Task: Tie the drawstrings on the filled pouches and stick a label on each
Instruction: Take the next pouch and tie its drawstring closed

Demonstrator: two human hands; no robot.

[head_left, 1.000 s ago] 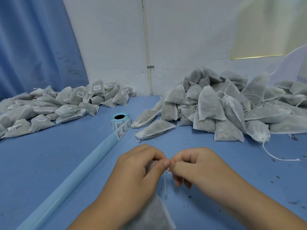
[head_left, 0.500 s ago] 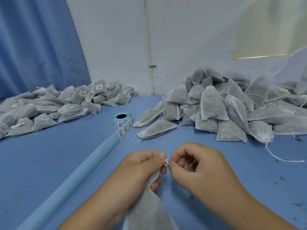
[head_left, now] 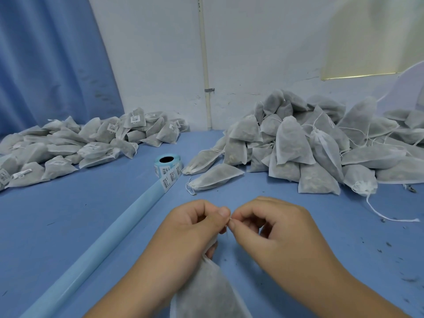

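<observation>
Here, one filled pouch (head_left: 206,288), bottom centre of frame, neck gripped in curled fingers of the left hand (head_left: 190,228). Its drawstring (head_left: 227,228) is pinched between thumb and forefinger of the right hand (head_left: 275,230). Mid-frame, label roll (head_left: 167,167); labelled pile (head_left: 91,138) left, unlabelled pile (head_left: 298,143) right.

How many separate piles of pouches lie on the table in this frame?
2. The left pile, labelled, lies far left; the right pile, unlabelled, lies far right. Both run off the frame edges, so more may be hidden. A lone pouch is held in front.
</observation>
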